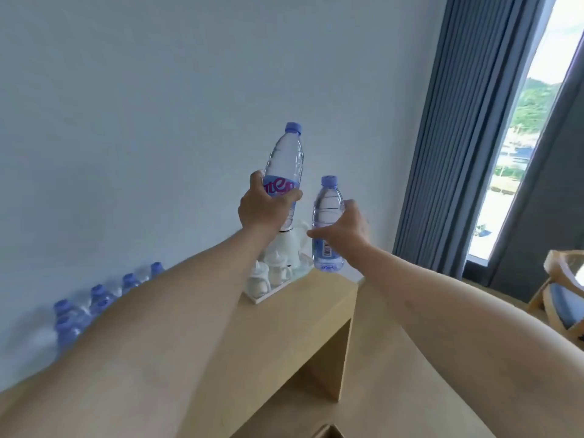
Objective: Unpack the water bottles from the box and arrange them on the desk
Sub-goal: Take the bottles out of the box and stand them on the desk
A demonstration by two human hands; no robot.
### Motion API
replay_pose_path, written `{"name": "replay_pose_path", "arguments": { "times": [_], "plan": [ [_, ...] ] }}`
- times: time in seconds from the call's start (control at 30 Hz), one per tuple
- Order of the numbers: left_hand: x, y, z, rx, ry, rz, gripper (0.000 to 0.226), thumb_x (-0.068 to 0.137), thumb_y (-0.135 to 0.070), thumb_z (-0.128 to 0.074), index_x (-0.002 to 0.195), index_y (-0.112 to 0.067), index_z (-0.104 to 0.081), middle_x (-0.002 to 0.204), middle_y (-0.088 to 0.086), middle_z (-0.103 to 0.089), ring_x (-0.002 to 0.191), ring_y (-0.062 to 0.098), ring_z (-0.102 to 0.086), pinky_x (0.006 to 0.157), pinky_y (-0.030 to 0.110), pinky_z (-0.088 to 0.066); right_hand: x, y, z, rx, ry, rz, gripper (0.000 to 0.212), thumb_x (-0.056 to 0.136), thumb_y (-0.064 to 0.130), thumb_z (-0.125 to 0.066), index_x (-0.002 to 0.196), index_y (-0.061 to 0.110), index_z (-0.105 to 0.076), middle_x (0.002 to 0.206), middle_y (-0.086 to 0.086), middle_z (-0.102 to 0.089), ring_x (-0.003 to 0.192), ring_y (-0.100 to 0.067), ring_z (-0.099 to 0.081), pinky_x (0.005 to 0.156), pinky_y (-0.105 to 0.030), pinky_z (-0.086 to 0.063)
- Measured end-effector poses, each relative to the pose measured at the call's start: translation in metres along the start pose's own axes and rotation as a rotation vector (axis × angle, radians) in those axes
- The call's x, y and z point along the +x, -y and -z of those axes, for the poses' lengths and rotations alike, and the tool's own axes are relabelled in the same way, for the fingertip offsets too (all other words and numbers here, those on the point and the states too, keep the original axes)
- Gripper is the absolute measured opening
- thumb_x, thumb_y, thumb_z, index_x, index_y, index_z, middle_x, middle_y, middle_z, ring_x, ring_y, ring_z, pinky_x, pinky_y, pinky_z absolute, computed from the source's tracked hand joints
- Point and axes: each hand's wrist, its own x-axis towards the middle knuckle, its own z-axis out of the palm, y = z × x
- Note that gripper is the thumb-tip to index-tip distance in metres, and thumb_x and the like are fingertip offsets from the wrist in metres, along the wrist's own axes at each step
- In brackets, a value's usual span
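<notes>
My left hand grips a clear water bottle with a blue cap and a pink-lettered label, held upright in the air above the desk. My right hand grips a second, smaller-looking bottle upright, just to the right and lower. Several more blue-capped bottles stand in rows on the wooden desk along the wall at the left, partly hidden behind my left forearm. A corner of the cardboard box shows at the bottom edge.
A white tray with a white kettle and cups sits at the desk's far right end, below the held bottles. Beyond it hang grey curtains beside a window. A wooden chair with a blue seat stands at the right.
</notes>
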Motion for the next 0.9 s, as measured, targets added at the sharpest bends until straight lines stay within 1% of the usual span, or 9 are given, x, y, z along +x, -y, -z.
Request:
{"name": "replay_pose_path", "arguments": {
  "times": [0.13, 0.23, 0.3, 0.37, 0.47, 0.57, 0.67, 0.8, 0.9],
  "plan": [
    [0.023, 0.033, 0.066, -0.066, -0.069, 0.111, 0.067, 0.06, -0.043, -0.08, 0.108, -0.016, -0.042, 0.091, -0.005, -0.055, 0.088, 0.026, -0.059, 0.082, 0.043, -0.055, -0.014, 0.035, -0.061, 0.019, 0.068, 0.03, 0.075, 0.049, 0.037, -0.089, 0.107, 0.019, -0.046, 0.089, 0.003, -0.054, 0.089, -0.023, -0.057, 0.078, -0.042, -0.054],
    [0.038, 0.067, 0.11, -0.034, -0.087, 0.16, 0.072, 0.058, -0.036, -0.083, 0.11, -0.016, -0.037, 0.103, 0.001, -0.057, 0.091, 0.026, -0.058, 0.083, 0.04, -0.055, -0.025, 0.054, -0.111, -0.013, 0.145, 0.037, 0.075, 0.047, 0.036, -0.09, 0.105, 0.019, -0.044, 0.09, 0.002, -0.054, 0.087, -0.022, -0.056, 0.073, -0.038, -0.052],
    [0.044, 0.094, 0.135, 0.013, -0.07, 0.15, 0.079, 0.058, -0.036, -0.083, 0.117, -0.023, -0.033, 0.106, -0.002, -0.055, 0.093, 0.024, -0.057, 0.081, 0.035, -0.052, -0.032, 0.062, -0.144, -0.039, 0.192, 0.042, 0.076, 0.046, 0.034, -0.091, 0.103, 0.018, -0.042, 0.091, 0.001, -0.054, 0.084, -0.022, -0.055, 0.067, -0.035, -0.049],
    [0.045, 0.121, 0.153, 0.035, -0.056, 0.144, 0.084, 0.058, -0.037, -0.084, 0.123, -0.031, -0.03, 0.108, -0.006, -0.055, 0.093, 0.021, -0.056, 0.077, 0.028, -0.044, -0.04, 0.066, -0.174, -0.047, 0.247, 0.035, 0.077, 0.044, 0.03, -0.091, 0.101, 0.018, -0.04, 0.09, 0.001, -0.053, 0.083, -0.022, -0.054, 0.064, -0.034, -0.047],
    [0.042, 0.16, 0.169, 0.003, -0.07, 0.202, 0.08, 0.059, -0.046, -0.082, 0.118, -0.036, -0.029, 0.108, -0.008, -0.055, 0.095, 0.021, -0.056, 0.079, 0.028, -0.044, -0.051, 0.062, -0.214, -0.047, 0.342, 0.029, 0.076, 0.044, 0.029, -0.091, 0.1, 0.02, -0.04, 0.086, 0.005, -0.05, 0.082, -0.02, -0.055, 0.059, -0.032, -0.044],
    [0.041, 0.193, 0.177, -0.025, -0.061, 0.259, 0.077, 0.065, -0.049, -0.078, 0.123, -0.034, -0.029, 0.113, -0.004, -0.057, 0.098, 0.021, -0.058, 0.083, 0.031, -0.046, -0.056, 0.055, -0.247, -0.024, 0.423, 0.026, 0.075, 0.047, 0.034, -0.092, 0.1, 0.021, -0.041, 0.088, 0.006, -0.052, 0.081, -0.018, -0.057, 0.06, -0.031, -0.044],
    [0.039, 0.224, 0.182, 0.016, -0.057, 0.295, 0.072, 0.068, -0.043, -0.078, 0.122, -0.031, -0.031, 0.107, -0.005, -0.059, 0.094, 0.019, -0.059, 0.076, 0.028, -0.045, -0.057, 0.047, -0.277, -0.016, 0.501, 0.025, 0.073, 0.05, 0.039, -0.091, 0.101, 0.022, -0.041, 0.091, 0.005, -0.054, 0.082, -0.016, -0.057, 0.065, -0.034, -0.049],
    [0.043, 0.259, 0.185, 0.131, -0.091, 0.341, 0.071, 0.06, -0.033, -0.081, 0.111, -0.026, -0.033, 0.095, -0.008, -0.058, 0.086, 0.016, -0.059, 0.063, 0.026, -0.043, -0.05, 0.041, -0.315, -0.031, 0.6, 0.034, 0.071, 0.05, 0.036, -0.087, 0.102, 0.022, -0.041, 0.091, 0.005, -0.054, 0.082, -0.014, -0.057, 0.068, -0.035, -0.053],
    [0.049, 0.286, 0.184, 0.252, -0.06, 0.365, 0.073, 0.053, -0.029, -0.085, 0.107, -0.021, -0.035, 0.1, -0.001, -0.06, 0.087, 0.017, -0.06, 0.061, 0.024, -0.043, -0.04, 0.038, -0.347, -0.071, 0.702, 0.048, 0.069, 0.049, 0.029, -0.083, 0.103, 0.022, -0.041, 0.091, 0.005, -0.053, 0.076, -0.009, -0.054, 0.057, -0.03, -0.048]
  ]
}}
